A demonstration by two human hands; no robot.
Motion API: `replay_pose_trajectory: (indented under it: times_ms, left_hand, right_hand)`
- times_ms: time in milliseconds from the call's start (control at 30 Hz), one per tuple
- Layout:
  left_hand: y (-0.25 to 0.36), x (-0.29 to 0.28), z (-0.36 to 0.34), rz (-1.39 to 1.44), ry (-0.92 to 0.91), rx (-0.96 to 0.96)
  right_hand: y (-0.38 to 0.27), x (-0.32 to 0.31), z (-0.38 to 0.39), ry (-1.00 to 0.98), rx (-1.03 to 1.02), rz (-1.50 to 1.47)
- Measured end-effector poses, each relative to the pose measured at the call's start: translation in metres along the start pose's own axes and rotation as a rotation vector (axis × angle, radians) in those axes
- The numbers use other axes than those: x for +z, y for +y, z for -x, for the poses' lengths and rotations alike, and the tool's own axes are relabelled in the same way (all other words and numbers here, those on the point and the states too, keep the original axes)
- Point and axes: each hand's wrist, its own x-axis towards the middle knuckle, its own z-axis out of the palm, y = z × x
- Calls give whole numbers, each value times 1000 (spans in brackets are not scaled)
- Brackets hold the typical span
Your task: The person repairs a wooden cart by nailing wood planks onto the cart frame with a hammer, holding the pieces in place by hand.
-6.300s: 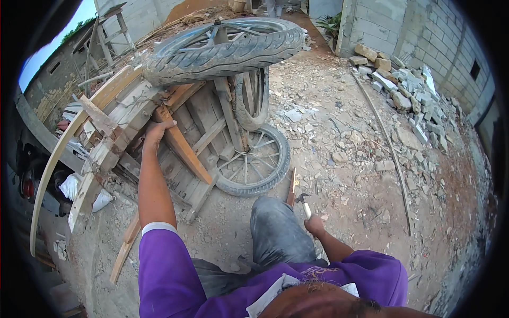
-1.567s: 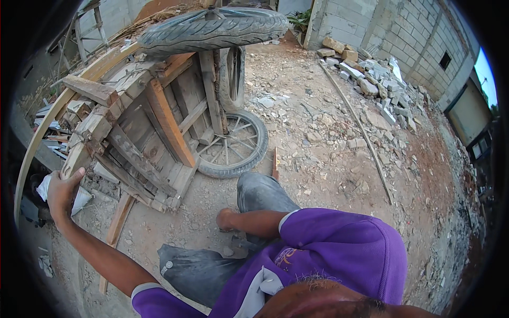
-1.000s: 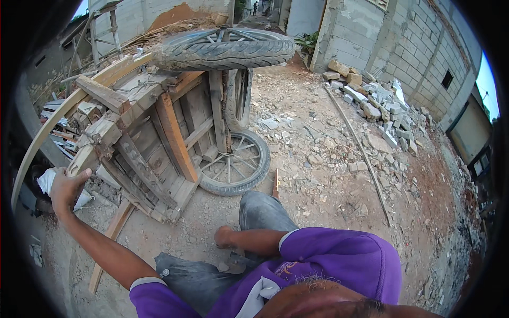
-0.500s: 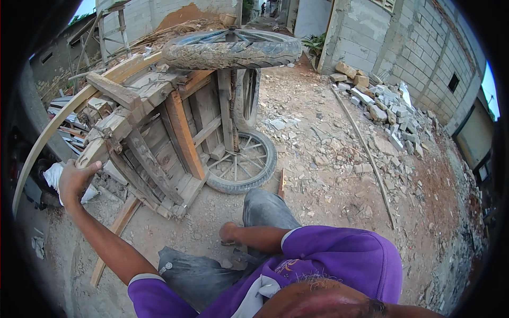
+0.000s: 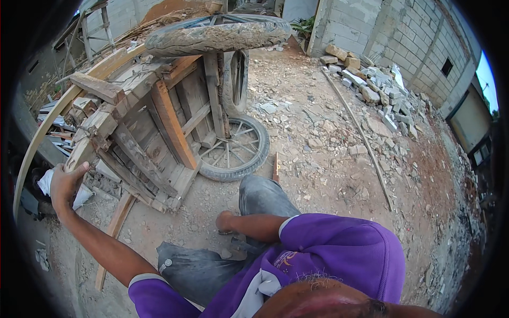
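A wooden cart lies tipped on its side at the left, its plank underside facing me. My left hand is closed round the near end of a worn wooden beam of the cart, thumb on top. One muddy wheel is up at the top of the cart; the lower spoked wheel is by the ground. My right hand hangs low beside my right knee, over the dirt. Its fingers are mostly hidden, and I cannot make out anything in them.
Under the cart's near end a loose plank lies on the ground. A short wood piece stands beyond my knee. To the right lie a long thin pole and a rubble heap against a block wall.
My view has shifted slightly, so the cart and ground appear a little farther left and higher. My left hand keeps its hold on the beam; my right hand stays low.
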Motion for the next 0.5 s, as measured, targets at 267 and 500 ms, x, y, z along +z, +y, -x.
replay_pose_trajectory:
  times_ms: [267, 500]
  left_hand:
    - [-12, 1, -9, -15, 19, 32]
    - [-11, 0, -4, -5, 8, 35]
  right_hand:
    - [-4, 0, -2, 3, 6, 26]
    - [-6, -9, 14, 22, -4, -6]
